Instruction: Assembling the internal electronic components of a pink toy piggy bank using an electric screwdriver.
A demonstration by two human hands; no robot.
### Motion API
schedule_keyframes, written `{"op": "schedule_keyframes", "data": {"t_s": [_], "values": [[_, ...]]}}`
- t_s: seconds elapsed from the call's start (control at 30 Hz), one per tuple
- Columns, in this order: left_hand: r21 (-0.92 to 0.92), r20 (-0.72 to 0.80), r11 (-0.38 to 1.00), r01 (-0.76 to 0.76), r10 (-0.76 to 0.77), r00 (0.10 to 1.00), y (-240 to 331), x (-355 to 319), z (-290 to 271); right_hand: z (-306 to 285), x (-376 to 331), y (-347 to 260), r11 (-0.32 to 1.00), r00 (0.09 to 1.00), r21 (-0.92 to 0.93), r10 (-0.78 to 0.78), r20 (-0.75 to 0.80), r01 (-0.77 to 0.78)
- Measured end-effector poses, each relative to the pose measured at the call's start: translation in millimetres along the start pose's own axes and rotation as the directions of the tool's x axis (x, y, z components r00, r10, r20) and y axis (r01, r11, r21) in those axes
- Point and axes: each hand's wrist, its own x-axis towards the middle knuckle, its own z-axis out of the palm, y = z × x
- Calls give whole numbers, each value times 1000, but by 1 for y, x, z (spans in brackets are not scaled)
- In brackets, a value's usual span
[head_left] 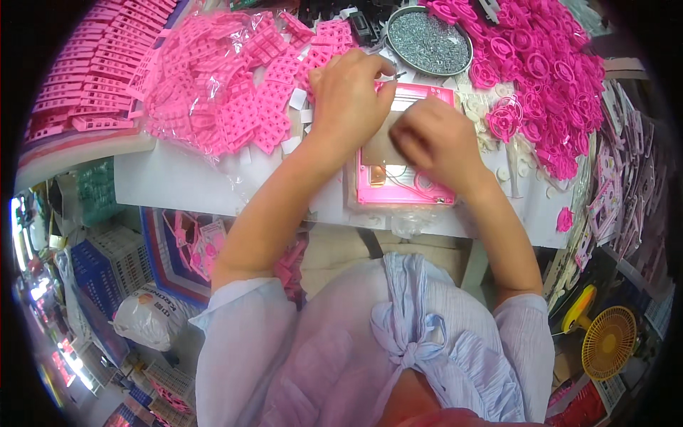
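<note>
On a white table (178,178), a pink case (405,193) is lying open near the front edge, seemingly wired but unclosed, the left hand (352,96) pinching a small piece (400,75), the right hand (442,139) curling, grip unclear.

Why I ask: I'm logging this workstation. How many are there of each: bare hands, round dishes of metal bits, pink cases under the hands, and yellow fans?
Bare hands: 2 (left hand, right hand)
Round dish of metal bits: 1
Pink case under the hands: 1
Yellow fan: 1
Total: 5
</note>
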Motion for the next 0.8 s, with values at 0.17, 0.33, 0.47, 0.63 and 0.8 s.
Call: {"op": "schedule_keyframes", "data": {"t_s": [0.17,0.33,0.47,0.63,0.8], "values": [[81,-7,997,9,-8,1000,8,-3,-2,-25,13,2,980,929,133,-182,321,146],[92,-105,994,-65,74,992,9,-6,-2,-60,31,19,837,934,488,75,349,-249],[199,-192,962,-189,227,955,9,-8,4,-30,54,27,944,971,230,227,70,-237],[130,-141,973,-193,211,967,8,-13,-3,-20,38,38,987,990,162,22,-139,1],[-33,-153,979,-202,194,969,5,-10,-5,-22,17,28,947,974,276,201,-102,-166]]}}
